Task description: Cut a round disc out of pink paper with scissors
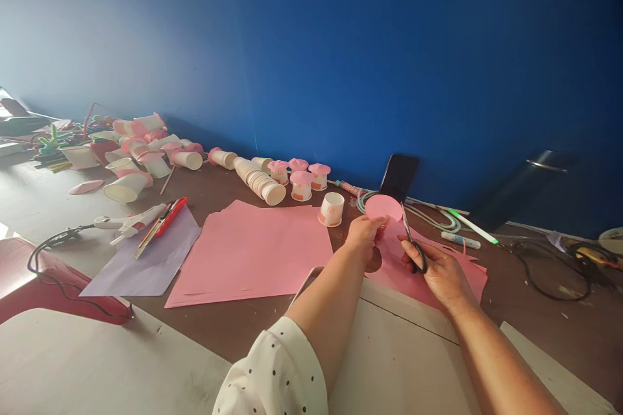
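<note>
Between the fingers of my left hand is a round piece of pink paper, held by its lower edge. My right hand has its fingers in the black handles of a pair of scissors, whose blades point up along the disc's right edge. Under both hands lie cut sheets of pink paper. Left of my left hand stands a paper cup with a drawn window. Beyond it are several small cups with pink paper roofs.
A stack of pink paper lies left of my arms. Further left are a red utility knife, a glue gun and a purple sheet. A stack of cups, a phone, a glue stick and cables are near the blue wall.
</note>
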The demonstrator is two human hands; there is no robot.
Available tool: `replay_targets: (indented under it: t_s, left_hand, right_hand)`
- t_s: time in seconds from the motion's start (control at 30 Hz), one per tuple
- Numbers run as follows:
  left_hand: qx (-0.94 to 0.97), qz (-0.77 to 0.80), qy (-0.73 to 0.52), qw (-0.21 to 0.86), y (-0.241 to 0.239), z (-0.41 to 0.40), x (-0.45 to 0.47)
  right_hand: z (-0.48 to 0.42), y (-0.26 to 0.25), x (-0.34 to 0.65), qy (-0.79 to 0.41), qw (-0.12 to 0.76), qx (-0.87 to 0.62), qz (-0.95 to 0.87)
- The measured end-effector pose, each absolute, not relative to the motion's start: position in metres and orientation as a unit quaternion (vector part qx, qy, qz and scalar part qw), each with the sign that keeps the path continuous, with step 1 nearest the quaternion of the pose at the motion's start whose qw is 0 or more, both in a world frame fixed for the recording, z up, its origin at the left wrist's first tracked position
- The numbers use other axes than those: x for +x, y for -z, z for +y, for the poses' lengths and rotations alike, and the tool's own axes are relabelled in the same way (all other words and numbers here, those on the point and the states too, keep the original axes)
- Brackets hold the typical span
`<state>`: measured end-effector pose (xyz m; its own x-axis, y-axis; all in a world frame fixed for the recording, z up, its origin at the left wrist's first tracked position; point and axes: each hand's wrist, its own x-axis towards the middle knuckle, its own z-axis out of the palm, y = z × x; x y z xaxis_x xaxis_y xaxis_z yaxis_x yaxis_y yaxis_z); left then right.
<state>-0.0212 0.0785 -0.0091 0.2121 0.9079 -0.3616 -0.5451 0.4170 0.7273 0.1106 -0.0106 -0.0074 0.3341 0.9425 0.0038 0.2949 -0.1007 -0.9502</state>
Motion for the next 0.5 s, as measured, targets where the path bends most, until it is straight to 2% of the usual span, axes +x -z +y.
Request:
replay_targets:
  t_s: [0.5]
  left_hand:
    - [0.229, 0.395, -0.485, 0.746, 0.0079, 0.0786, -0.0207]
  right_hand:
    - [-0.0115, 0.002, 0.1076, -0.339, 0.488, -0.66, -0.46]
